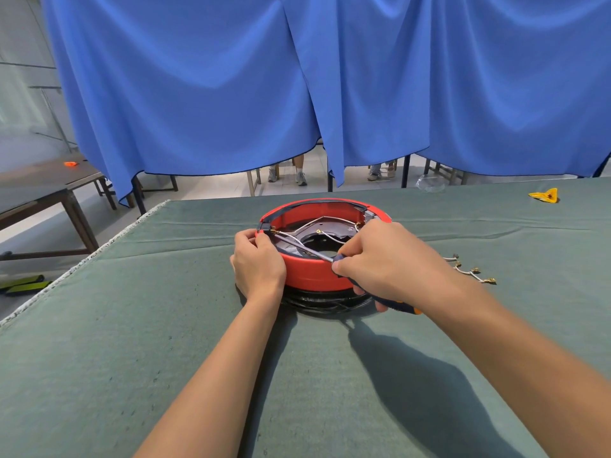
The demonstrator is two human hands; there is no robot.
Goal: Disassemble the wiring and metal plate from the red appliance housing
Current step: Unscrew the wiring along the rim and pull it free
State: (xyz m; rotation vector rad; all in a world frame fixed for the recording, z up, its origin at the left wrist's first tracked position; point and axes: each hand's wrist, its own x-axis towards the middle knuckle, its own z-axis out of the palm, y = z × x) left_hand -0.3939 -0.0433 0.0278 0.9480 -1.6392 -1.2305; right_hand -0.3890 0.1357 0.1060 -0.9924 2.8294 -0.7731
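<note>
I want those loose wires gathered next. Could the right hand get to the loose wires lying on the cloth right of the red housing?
Probably yes, but not right away. The loose wires lie in the open beside the right hand, with nothing between. That hand grips the screwdriver, though, so it must set that down first.

— Where does the housing sit?
— On the table, left hand at its left rim, right hand over its right side.
— And the wires?
— Some inside it (others lie loose on the table, just right). A curtain hangs behind.
</note>
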